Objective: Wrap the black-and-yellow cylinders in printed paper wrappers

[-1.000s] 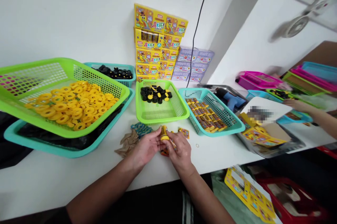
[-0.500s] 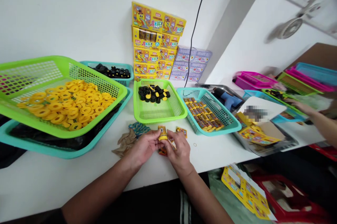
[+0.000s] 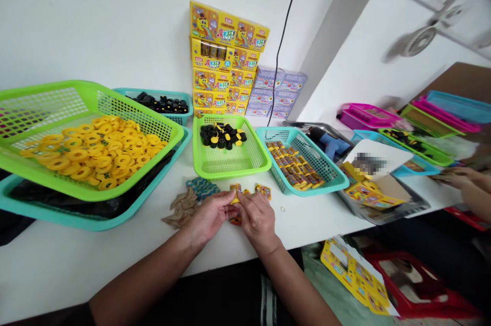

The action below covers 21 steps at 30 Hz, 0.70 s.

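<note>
My left hand [image 3: 209, 217] and my right hand [image 3: 258, 218] meet over the white table's [image 3: 95, 249] front edge. Both pinch a small yellow printed toy piece [image 3: 235, 193] between their fingertips. More small yellow-orange printed pieces [image 3: 263, 191] lie on the table just beyond my right hand. Brown paper scraps [image 3: 180, 208] and a blue-green patterned bundle [image 3: 201, 188] lie left of my left hand.
A green basket of yellow rings [image 3: 84, 147] rests on a teal basket [image 3: 23, 203]. A green basket with black-and-yellow caps [image 3: 226, 160], a teal basket of printed tubes [image 3: 303, 170] and stacked yellow boxes [image 3: 224, 60] stand behind. Another person's hand [image 3: 460, 179] works at right.
My hands have closed in on the yellow piece and lowered it slightly. The other person's hand at right has drawn back towards the table edge.
</note>
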Each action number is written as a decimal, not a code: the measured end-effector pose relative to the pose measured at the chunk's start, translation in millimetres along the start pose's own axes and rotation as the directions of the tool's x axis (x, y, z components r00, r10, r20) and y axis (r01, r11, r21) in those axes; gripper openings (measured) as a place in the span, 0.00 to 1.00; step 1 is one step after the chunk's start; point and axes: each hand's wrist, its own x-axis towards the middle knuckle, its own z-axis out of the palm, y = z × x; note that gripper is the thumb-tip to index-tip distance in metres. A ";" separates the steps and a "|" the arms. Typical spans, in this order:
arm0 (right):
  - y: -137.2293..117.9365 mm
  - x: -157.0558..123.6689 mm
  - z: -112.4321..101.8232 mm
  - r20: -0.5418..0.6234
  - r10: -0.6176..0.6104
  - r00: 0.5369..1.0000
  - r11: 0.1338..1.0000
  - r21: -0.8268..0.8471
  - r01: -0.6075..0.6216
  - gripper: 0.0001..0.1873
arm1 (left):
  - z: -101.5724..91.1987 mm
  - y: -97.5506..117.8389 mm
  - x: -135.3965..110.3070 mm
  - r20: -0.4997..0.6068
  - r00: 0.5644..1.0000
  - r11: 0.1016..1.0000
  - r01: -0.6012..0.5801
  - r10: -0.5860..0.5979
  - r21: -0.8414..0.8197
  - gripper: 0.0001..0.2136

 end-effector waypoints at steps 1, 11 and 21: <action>0.3 0.2 -1.6 0.017 -0.008 1.000 1.000 -0.019 0.008 0.14 | 0.3 0.4 -0.2 0.011 1.000 1.000 0.003 -0.003 0.005 0.08; -2.0 0.4 -0.7 -0.059 0.191 0.980 0.968 0.175 -0.178 0.07 | 2.8 1.3 -3.1 0.025 0.999 1.000 0.029 -0.029 0.001 0.07; -3.2 5.6 -6.7 -0.015 0.211 0.977 0.954 0.223 -0.203 0.06 | 7.0 2.6 -6.0 -0.004 1.000 1.000 0.030 -0.030 0.002 0.08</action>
